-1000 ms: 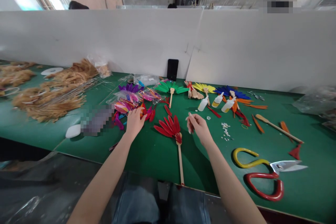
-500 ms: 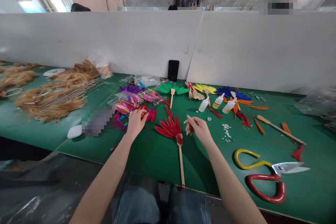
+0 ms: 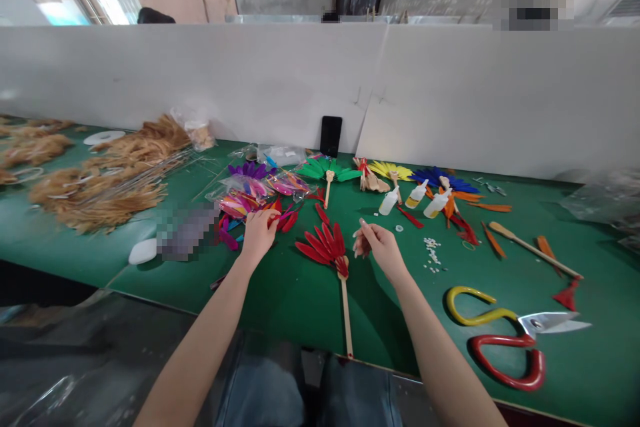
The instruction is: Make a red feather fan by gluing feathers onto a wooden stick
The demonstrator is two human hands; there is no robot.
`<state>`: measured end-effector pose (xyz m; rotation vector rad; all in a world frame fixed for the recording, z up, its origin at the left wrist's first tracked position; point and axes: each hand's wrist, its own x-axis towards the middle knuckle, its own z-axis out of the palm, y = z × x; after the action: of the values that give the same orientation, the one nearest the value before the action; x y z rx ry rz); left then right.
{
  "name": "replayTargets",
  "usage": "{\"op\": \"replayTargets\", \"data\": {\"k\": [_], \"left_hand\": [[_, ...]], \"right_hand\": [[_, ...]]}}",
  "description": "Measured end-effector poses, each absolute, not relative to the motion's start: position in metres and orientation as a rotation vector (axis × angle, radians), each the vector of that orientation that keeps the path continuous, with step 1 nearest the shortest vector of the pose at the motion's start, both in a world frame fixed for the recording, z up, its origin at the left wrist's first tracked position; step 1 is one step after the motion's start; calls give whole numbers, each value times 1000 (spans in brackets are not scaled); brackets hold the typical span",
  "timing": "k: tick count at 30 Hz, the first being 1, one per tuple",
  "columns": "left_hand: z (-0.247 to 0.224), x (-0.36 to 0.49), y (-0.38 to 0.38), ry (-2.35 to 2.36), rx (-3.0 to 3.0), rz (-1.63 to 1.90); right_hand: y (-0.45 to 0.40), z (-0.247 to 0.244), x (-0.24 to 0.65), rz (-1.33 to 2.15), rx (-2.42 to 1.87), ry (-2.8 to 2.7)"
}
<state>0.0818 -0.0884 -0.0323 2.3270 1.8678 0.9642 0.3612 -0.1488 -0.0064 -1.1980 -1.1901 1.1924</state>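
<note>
My left hand [image 3: 259,237] reaches into a pile of coloured feathers [image 3: 234,207], fingers pinched at its right edge. Red and pink feathers lie at the fingertips; what they grip is not plain. My right hand [image 3: 379,245] hovers loosely curled, fingers a little apart and nothing visible in them. Between the hands lies a fan of red feathers [image 3: 323,245] on a wooden handle [image 3: 346,317], its feathered part fuller on the left. One loose red feather [image 3: 321,213] rests just beyond it.
Behind are a green feather fan [image 3: 329,172], a yellow one [image 3: 393,170], a blue one [image 3: 445,179] and glue bottles [image 3: 388,201]. White beads [image 3: 432,253] and large scissors [image 3: 520,330] lie right. Tan fibre bundles [image 3: 100,197] lie left; a phone [image 3: 331,136] leans on the partition.
Both hands stay almost in place; the left fingers shift slightly among the feathers, and the right hand has moved a touch right. The red fan lies as before.
</note>
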Motion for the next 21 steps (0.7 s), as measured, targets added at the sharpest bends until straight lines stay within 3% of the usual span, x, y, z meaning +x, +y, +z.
{"op": "replayTargets", "data": {"k": [21], "left_hand": [[-22,83,-90,1985,2319,1202]], "right_hand": [[-149,-3,362,1302,-1147,-1174]]}}
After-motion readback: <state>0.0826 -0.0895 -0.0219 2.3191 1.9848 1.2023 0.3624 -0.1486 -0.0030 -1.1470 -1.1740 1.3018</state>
